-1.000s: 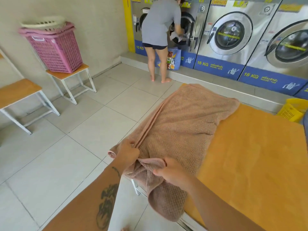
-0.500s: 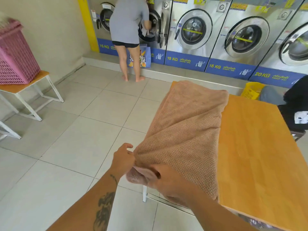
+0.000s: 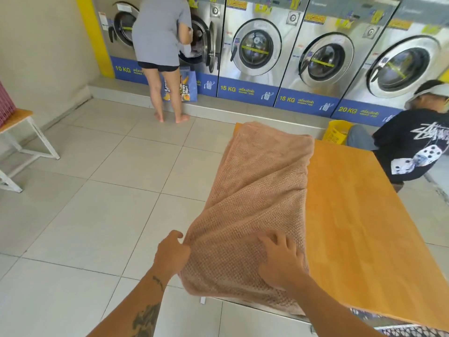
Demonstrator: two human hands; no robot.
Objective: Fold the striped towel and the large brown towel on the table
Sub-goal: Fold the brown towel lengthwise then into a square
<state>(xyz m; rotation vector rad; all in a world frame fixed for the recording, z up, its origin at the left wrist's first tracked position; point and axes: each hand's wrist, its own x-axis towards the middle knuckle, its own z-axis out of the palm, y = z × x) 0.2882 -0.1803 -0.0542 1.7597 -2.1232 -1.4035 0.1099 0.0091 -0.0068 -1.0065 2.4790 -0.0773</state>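
At the table's near edge, your left hand (image 3: pixel 172 254) pinches the large brown towel (image 3: pixel 260 186) by its left border, and your right hand (image 3: pixel 279 260) lies spread flat on it. The towel runs lengthwise away from you along the left side of the table (image 3: pixel 364 227), with its near end drooping over and hiding that edge. Bottom right, a patterned cloth (image 3: pixel 408 330) is cut off.

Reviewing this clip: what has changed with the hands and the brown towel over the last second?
The right hand let go of the bunched near end and now lies with spread fingers on the brown towel. That end is spread flatter. The left hand still pinches the towel's left edge; the towel stays along the left side of the table.
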